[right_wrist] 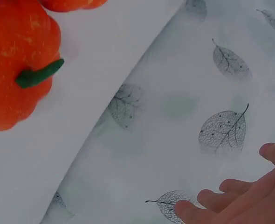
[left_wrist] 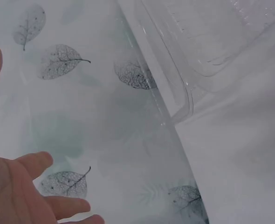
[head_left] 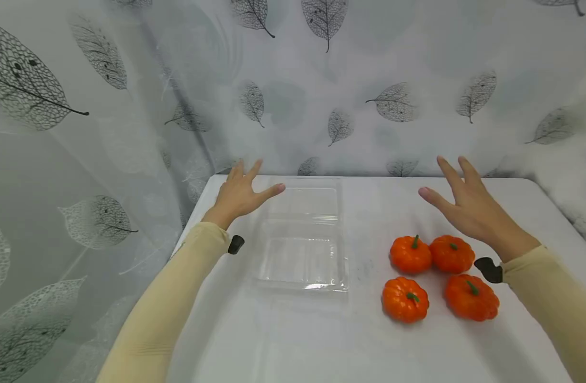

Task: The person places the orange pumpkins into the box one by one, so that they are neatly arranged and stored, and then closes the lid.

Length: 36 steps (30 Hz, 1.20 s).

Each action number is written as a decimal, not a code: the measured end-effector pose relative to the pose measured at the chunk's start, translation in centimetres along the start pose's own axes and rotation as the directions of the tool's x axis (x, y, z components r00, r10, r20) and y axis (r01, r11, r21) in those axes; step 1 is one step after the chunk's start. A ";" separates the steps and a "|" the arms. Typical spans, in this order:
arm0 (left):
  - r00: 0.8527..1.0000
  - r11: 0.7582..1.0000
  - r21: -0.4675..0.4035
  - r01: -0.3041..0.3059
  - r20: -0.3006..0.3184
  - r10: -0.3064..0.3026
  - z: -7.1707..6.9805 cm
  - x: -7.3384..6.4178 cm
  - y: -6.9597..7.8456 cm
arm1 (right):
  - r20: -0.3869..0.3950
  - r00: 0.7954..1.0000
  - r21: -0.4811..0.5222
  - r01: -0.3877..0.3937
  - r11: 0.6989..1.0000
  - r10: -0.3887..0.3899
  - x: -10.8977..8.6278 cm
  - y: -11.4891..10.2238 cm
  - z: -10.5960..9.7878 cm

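Observation:
My left hand [head_left: 239, 196] hovers with spread fingers near the far left of the table, beside a clear plastic container [head_left: 300, 260]. That hand [left_wrist: 16, 191] holds nothing in the left wrist view. Over the right side, my right hand [head_left: 472, 207] is raised, its fingers apart and nothing in them. Several small orange pumpkins with green stems lie below it: a back left one [head_left: 410, 254], a back right one [head_left: 452, 254], a front left one [head_left: 405, 299] and a front right one [head_left: 472, 298]. In the right wrist view a pumpkin [right_wrist: 16, 60] shows at upper left, apart from the hand [right_wrist: 240, 196].
The white table [head_left: 312, 340] carries the container on its left half and the pumpkins on its right. A leaf-patterned curtain [head_left: 293, 96] hangs along the table's far edge and down the left side. Dark bits [head_left: 236, 244] show at both sleeve cuffs.

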<state>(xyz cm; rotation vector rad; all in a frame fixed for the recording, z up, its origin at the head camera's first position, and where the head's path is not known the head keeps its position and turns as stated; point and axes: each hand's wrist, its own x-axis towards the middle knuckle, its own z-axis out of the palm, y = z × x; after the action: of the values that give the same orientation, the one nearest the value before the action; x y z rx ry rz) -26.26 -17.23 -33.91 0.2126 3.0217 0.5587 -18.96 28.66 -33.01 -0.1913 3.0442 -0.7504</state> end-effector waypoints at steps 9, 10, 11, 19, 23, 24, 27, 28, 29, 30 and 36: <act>0.999 0.990 -0.142 0.025 0.038 -0.019 0.3 -3.3 -2.8 | -0.017 0.996 0.232 0.090 0.969 -0.089 -3.6 -0.9 0.7; 0.999 0.988 -0.153 0.023 0.044 -0.017 0.4 -3.7 -2.9 | -0.031 0.994 0.274 0.112 0.955 -0.108 -4.1 -0.9 0.8; 0.999 0.986 -0.163 0.024 0.049 -0.016 0.5 -4.1 -3.1 | -0.041 0.992 0.313 0.127 0.941 -0.120 -4.5 -0.8 0.9; 0.989 0.981 -0.196 -0.003 0.142 0.032 2.8 -7.9 -3.7 | -0.044 0.995 0.533 0.096 0.840 -0.086 -7.4 0.0 3.3; 0.978 0.975 -0.222 0.001 0.202 0.045 4.5 -9.8 -3.9 | -0.017 0.999 0.568 0.051 0.822 -0.050 -8.9 0.2 5.0; 0.977 0.973 -0.230 0.004 0.210 0.046 4.9 -10.2 -4.0 | -0.009 0.999 0.572 0.041 0.820 -0.043 -9.3 0.2 5.4; 0.975 0.965 -0.261 -0.003 0.215 0.061 5.8 -11.1 -4.4 | 0.034 0.999 0.571 -0.008 0.821 -0.013 -10.5 0.0 6.6; 0.975 0.962 -0.273 -0.010 0.212 0.070 6.1 -11.3 -4.5 | 0.049 0.999 0.563 -0.025 0.826 -0.003 -10.8 -0.1 6.9; 0.975 0.958 -0.285 -0.021 0.206 0.083 6.3 -11.5 -4.7 | 0.073 0.997 0.564 -0.055 0.824 0.016 -11.1 -0.2 7.3; 0.975 0.954 -0.298 -0.029 0.200 0.092 6.5 -11.6 -4.8 | 0.088 0.996 0.556 -0.074 0.828 0.030 -11.4 -0.3 7.6; 0.978 0.917 -0.397 -0.035 0.175 0.114 7.1 -11.9 -5.3 | 0.183 0.973 0.553 -0.220 0.804 0.140 -12.3 -0.8 9.2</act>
<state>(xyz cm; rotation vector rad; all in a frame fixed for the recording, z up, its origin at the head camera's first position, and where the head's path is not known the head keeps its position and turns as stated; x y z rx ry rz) -14.51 -21.37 -42.02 0.3373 2.6492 1.0654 -6.40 25.18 -41.11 0.0550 2.5118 -1.5066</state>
